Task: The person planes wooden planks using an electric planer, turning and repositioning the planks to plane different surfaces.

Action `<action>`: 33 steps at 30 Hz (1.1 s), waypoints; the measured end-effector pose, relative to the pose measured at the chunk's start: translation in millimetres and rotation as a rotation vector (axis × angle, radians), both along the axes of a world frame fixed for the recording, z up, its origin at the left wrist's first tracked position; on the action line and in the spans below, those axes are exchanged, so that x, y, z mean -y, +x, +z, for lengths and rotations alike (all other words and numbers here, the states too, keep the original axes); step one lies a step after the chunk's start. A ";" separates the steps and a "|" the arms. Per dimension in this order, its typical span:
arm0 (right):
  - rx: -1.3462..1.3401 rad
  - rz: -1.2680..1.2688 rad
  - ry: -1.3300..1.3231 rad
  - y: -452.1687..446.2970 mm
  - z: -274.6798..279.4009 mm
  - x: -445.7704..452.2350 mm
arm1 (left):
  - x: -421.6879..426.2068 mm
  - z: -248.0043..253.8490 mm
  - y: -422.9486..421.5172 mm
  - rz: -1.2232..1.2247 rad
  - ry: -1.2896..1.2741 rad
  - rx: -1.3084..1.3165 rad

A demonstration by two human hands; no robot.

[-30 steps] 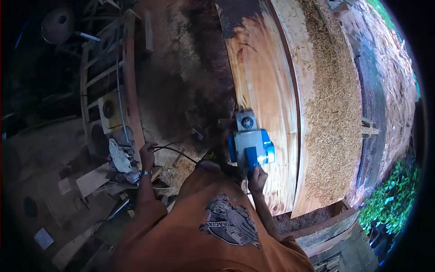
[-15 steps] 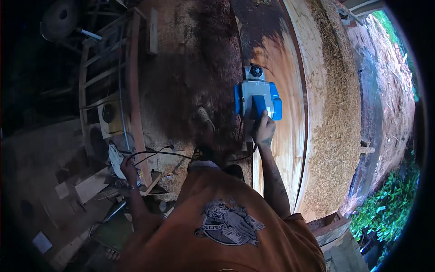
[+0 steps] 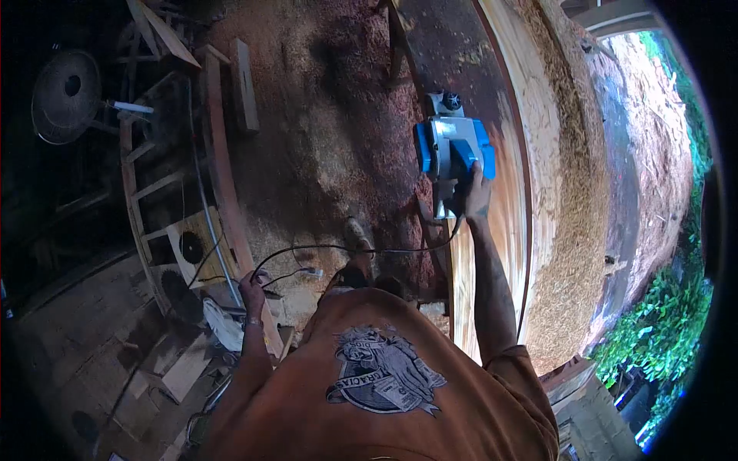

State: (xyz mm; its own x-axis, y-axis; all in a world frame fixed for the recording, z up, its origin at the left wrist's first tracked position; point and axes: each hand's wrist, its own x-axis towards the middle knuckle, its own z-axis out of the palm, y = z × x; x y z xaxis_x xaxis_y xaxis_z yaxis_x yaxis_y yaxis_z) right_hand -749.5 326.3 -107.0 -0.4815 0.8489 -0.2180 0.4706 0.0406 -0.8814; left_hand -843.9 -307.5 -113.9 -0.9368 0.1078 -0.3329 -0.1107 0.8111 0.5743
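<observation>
My right hand (image 3: pixel 478 196) is wrapped round the rear handle of a blue and grey electric planer (image 3: pixel 455 146). The planer rests on a long wooden plank (image 3: pixel 488 257), whose near part is pale and whose far part is dark and rough. From the planer a black power cord (image 3: pixel 338 247) runs left across my body. My left hand (image 3: pixel 251 292) is closed on that cord, beside a timber rail at the left. A loose cord end with a plug (image 3: pixel 311 272) hangs just right of my left hand.
A thick bed of wood shavings (image 3: pixel 573 253) lies right of the plank. To the left stand a wooden frame (image 3: pixel 223 154), a round fan (image 3: pixel 68 96) and a white cloth (image 3: pixel 223 324). My foot (image 3: pixel 357 233) is on the sawdust-covered ground. Green leaves (image 3: pixel 653 369) grow at the far right.
The planer and my right hand have moved forward along the plank. My left hand has come up and inward, and the cord now stretches higher across in front of me. The view has shifted.
</observation>
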 end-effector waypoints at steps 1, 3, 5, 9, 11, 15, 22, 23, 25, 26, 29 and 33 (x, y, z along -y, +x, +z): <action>0.088 0.034 0.024 -19.1 -3.9 -12.5 | -6.6 2.5 -15.5 -0.015 -0.006 -0.038; 0.266 0.101 0.072 -55.7 -6.5 -33.5 | -18.2 5.2 -37.7 0.063 -0.004 0.014; 0.229 0.123 0.197 -93.0 -7.5 -46.7 | -22.0 3.7 -51.7 0.114 -0.027 0.058; 0.233 0.164 0.215 -186.9 3.5 -85.4 | -11.4 -20.2 -65.8 0.184 -0.021 0.109; 0.245 0.158 0.262 -241.3 11.1 -101.6 | -27.0 -15.1 -80.2 0.199 -0.040 0.136; 0.180 0.171 0.287 -355.0 4.6 -155.5 | -66.3 -10.9 -112.2 0.287 -0.013 0.117; 0.152 0.029 0.023 -541.7 43.3 -226.7 | -164.0 -0.1 -194.7 0.405 0.148 0.144; 0.125 0.049 0.053 -553.3 50.0 -231.1 | -168.9 -1.9 -212.4 0.394 0.137 0.125; 0.140 0.060 0.061 -575.3 46.1 -245.0 | -166.5 -26.3 -241.1 0.371 0.117 0.092; 0.087 0.067 0.035 -577.9 50.3 -246.7 | -178.8 -23.6 -257.8 0.315 0.048 0.033; 0.091 0.063 -0.029 -586.6 44.7 -253.5 | -212.6 -13.1 -317.1 0.374 -0.017 0.117; 0.054 0.099 -0.011 -585.8 45.9 -258.9 | -292.3 32.1 -374.6 0.341 -0.023 0.098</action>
State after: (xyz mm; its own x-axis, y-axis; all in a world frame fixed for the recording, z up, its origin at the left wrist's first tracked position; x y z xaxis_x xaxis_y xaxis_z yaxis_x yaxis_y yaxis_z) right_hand -1335.3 585.2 -61.1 -0.5505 0.7950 -0.2550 0.5115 0.0797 -0.8556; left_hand -1218.5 -15.3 -81.8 -0.8809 -0.2143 -0.4221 -0.4315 0.7302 0.5298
